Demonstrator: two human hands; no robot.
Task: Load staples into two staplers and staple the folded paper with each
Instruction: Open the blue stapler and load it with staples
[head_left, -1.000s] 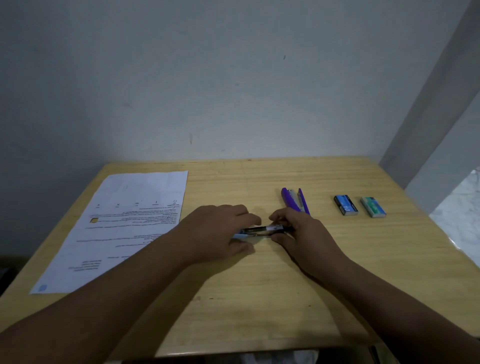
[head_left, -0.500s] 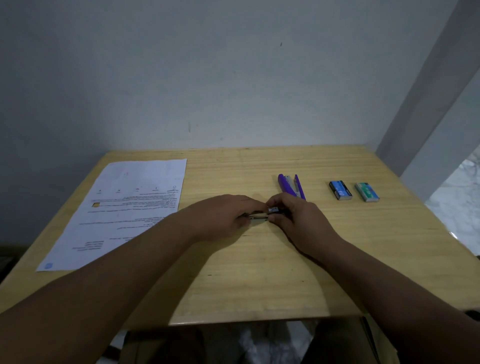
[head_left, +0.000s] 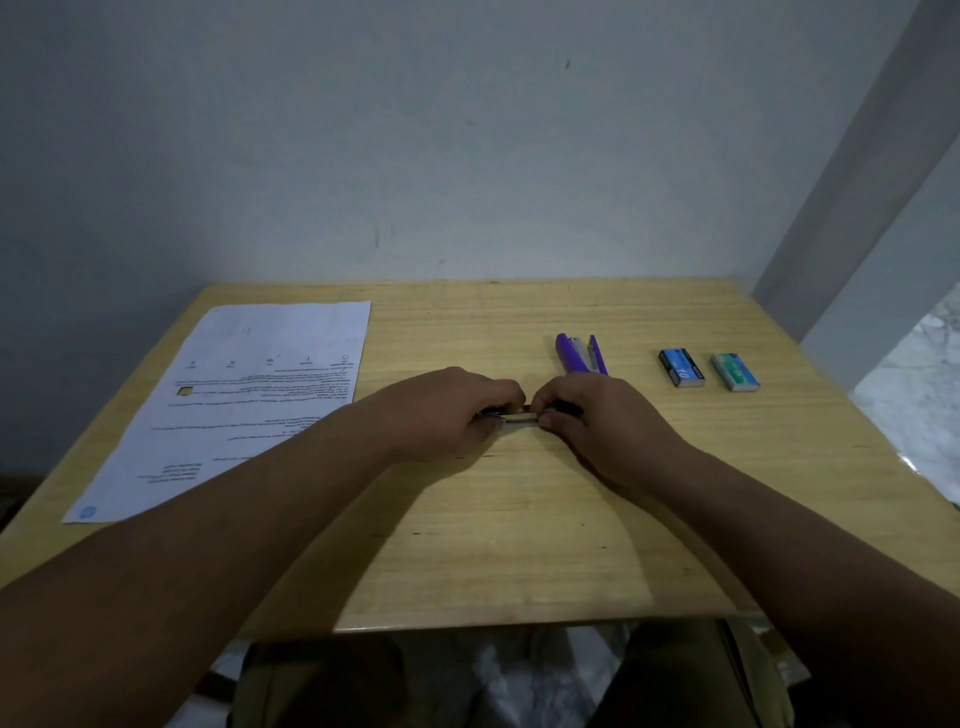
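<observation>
A small dark stapler lies on the wooden table between both hands; only a short silvery strip of it shows. My left hand grips its left end and my right hand grips its right end. A purple stapler lies opened out just behind my right hand. A printed sheet of paper lies flat at the table's left. Two small staple boxes sit at the right: a blue one and a green one.
A grey wall stands right behind the table's far edge. A slanted grey beam rises at the right. The table's near edge is above my lap.
My hands have closed in on the dark stapler, so less of it shows than a second ago. The camera has tilted, shifting the whole table in view.
</observation>
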